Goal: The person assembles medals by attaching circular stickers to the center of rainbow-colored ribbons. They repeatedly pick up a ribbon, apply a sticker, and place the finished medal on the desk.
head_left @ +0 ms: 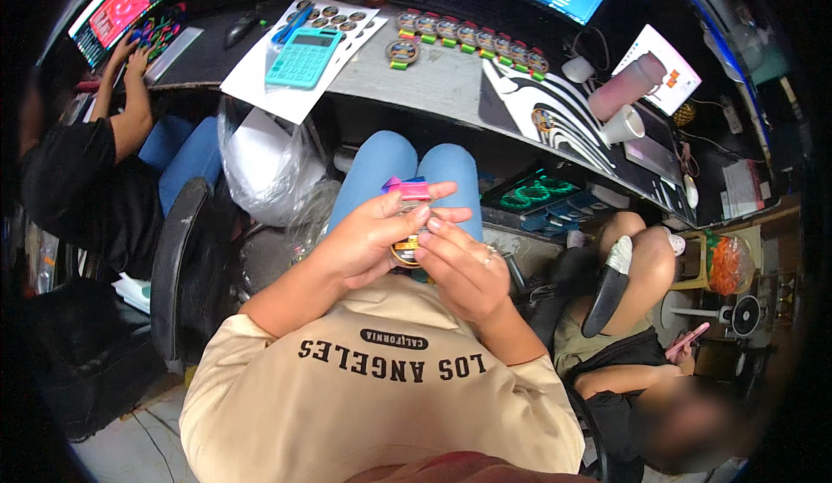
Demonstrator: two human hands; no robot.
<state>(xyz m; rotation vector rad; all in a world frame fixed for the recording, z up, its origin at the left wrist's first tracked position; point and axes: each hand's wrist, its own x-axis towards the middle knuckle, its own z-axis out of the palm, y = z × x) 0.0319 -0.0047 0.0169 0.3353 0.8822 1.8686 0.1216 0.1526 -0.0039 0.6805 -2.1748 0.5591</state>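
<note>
Above my lap, both hands are closed around a round black-and-gold medal [404, 250] with a folded pink, purple and blue ribbon [408, 190] at its top. My left hand [364, 236] holds it from the left side, thumb across its face. From the right, my right hand [468, 268], with a ring on one finger, presses its fingertips against the medal's edge and front. Fingers hide much of the medal. On the desk ahead lies a row of similar medals [468, 37] with red, yellow and green ribbons, and one more medal [402, 52] sits just in front of them.
A teal calculator [303, 58] rests on a white sheet of round stickers [351, 25]. A white cup [622, 125] and pink tumbler [626, 86] stand at the desk's right. A plastic bag [264, 166] hangs below the edge. People sit on both sides of me.
</note>
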